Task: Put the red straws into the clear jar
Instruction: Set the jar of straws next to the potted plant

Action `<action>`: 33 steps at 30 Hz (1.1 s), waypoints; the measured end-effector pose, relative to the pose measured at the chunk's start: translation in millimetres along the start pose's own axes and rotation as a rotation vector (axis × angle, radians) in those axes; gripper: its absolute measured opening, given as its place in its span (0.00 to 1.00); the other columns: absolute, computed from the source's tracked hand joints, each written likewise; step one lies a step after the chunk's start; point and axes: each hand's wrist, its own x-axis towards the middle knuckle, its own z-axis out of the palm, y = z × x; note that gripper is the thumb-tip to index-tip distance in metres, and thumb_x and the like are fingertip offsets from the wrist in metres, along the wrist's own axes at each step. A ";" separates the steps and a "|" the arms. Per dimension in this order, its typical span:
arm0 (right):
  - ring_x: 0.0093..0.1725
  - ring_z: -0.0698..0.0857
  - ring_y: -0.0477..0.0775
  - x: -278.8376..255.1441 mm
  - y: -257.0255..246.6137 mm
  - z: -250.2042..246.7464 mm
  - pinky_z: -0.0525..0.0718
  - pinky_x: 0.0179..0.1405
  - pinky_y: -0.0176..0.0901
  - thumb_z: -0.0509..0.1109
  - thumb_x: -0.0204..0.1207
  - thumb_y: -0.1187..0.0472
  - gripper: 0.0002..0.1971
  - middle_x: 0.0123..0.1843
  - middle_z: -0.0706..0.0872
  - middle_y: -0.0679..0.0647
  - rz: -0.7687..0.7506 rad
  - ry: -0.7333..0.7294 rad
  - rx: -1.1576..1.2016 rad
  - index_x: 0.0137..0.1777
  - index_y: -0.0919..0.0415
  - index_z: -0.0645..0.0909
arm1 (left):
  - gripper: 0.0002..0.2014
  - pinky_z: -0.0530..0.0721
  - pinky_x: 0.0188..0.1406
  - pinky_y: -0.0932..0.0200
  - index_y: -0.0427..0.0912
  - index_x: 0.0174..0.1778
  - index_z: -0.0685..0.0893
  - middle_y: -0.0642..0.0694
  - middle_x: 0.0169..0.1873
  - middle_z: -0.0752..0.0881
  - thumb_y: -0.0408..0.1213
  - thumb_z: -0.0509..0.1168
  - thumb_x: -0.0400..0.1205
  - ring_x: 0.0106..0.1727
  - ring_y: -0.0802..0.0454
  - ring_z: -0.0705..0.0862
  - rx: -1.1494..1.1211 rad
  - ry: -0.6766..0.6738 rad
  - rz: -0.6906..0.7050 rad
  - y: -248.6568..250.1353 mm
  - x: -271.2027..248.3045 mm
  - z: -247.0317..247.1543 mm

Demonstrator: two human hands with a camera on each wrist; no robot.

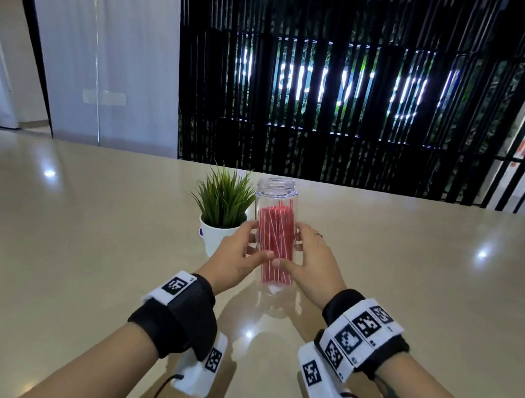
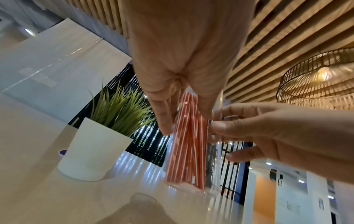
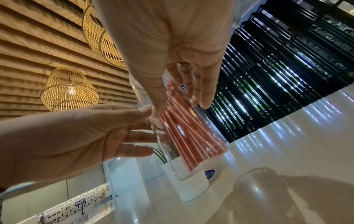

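A tall clear jar [image 1: 276, 190] stands upright on the beige table [image 1: 83, 243], its mouth uncovered. A bundle of red-and-white striped straws [image 1: 275, 233] stands inside it, their tops below the rim. My left hand [image 1: 257, 241] lies against the jar's left side, thumb across the front, fingers fairly straight. My right hand [image 1: 291, 245] mirrors it on the right side. In the left wrist view my left hand [image 2: 187, 121] straddles the straws [image 2: 189, 151]. In the right wrist view my right hand [image 3: 181, 108] straddles the jar [image 3: 164, 148] with straight fingers.
A small green plant in a white pot [image 1: 213, 239] stands just left of and behind the jar, close to my left fingers. The glossy table stretches wide on both sides. A black slatted screen [image 1: 333, 92] rises behind the table's far edge.
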 end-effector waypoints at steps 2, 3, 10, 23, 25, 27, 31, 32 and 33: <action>0.61 0.81 0.59 9.3 5.4 4.9 0.80 0.62 0.56 0.73 0.70 0.61 0.27 0.62 0.82 0.59 -0.006 -0.029 -0.044 0.68 0.57 0.69 | 0.29 0.79 0.45 0.74 0.40 0.74 0.61 0.46 0.58 0.79 0.38 0.64 0.79 0.53 0.52 0.81 0.012 -0.013 -0.007 -8.8 9.8 3.6; 0.61 0.82 0.60 13.0 8.4 6.8 0.80 0.63 0.57 0.72 0.71 0.63 0.25 0.61 0.83 0.60 0.003 -0.053 -0.054 0.68 0.59 0.69 | 0.29 0.77 0.49 0.69 0.41 0.75 0.60 0.46 0.59 0.78 0.37 0.64 0.79 0.55 0.51 0.80 0.021 -0.019 -0.020 -13.2 14.3 5.6; 0.62 0.83 0.66 23.5 32.7 15.6 0.81 0.64 0.54 0.64 0.75 0.70 0.22 0.61 0.84 0.68 0.100 -0.178 -0.090 0.69 0.66 0.65 | 0.29 0.72 0.58 0.65 0.39 0.75 0.58 0.38 0.69 0.74 0.32 0.63 0.80 0.61 0.50 0.76 0.074 -0.085 -0.049 -33.5 33.8 26.0; 0.66 0.78 0.65 13.7 51.6 27.9 0.73 0.55 0.40 0.61 0.77 0.69 0.34 0.68 0.77 0.68 0.254 -0.259 0.027 0.78 0.67 0.45 | 0.28 0.76 0.68 0.42 0.33 0.72 0.59 0.35 0.66 0.76 0.27 0.64 0.77 0.66 0.39 0.77 0.091 -0.134 -0.124 -53.0 47.5 47.8; 0.67 0.77 0.65 17.1 53.1 27.9 0.75 0.60 0.44 0.61 0.77 0.68 0.38 0.69 0.76 0.69 0.265 -0.270 0.006 0.79 0.67 0.40 | 0.29 0.76 0.67 0.40 0.32 0.72 0.59 0.33 0.66 0.76 0.26 0.64 0.77 0.66 0.38 0.77 0.097 -0.141 -0.133 -54.1 53.0 49.3; 0.67 0.77 0.66 19.2 54.3 27.0 0.75 0.64 0.48 0.61 0.77 0.68 0.39 0.70 0.75 0.70 0.277 -0.282 -0.011 0.79 0.68 0.37 | 0.29 0.76 0.67 0.39 0.32 0.72 0.59 0.32 0.66 0.76 0.25 0.64 0.77 0.66 0.37 0.77 0.104 -0.153 -0.144 -55.0 56.1 51.5; 0.69 0.76 0.65 14.8 59.4 24.4 0.74 0.62 0.43 0.60 0.78 0.68 0.39 0.72 0.73 0.70 0.265 -0.278 -0.029 0.78 0.68 0.36 | 0.30 0.76 0.68 0.40 0.33 0.72 0.57 0.32 0.66 0.76 0.28 0.64 0.78 0.66 0.36 0.77 0.143 -0.178 -0.159 -52.8 55.8 53.9; 0.69 0.76 0.64 12.7 58.9 24.3 0.73 0.61 0.40 0.60 0.79 0.67 0.39 0.74 0.71 0.69 0.264 -0.280 -0.015 0.79 0.67 0.35 | 0.30 0.75 0.68 0.40 0.34 0.72 0.57 0.32 0.67 0.76 0.29 0.64 0.78 0.67 0.36 0.77 0.156 -0.183 -0.169 -50.9 54.8 53.2; 0.70 0.75 0.63 10.6 58.0 24.3 0.72 0.59 0.38 0.59 0.79 0.67 0.39 0.75 0.70 0.69 0.266 -0.280 -0.001 0.79 0.66 0.34 | 0.30 0.75 0.68 0.41 0.34 0.72 0.57 0.32 0.67 0.76 0.30 0.64 0.78 0.67 0.37 0.77 0.169 -0.188 -0.174 -50.6 54.6 52.7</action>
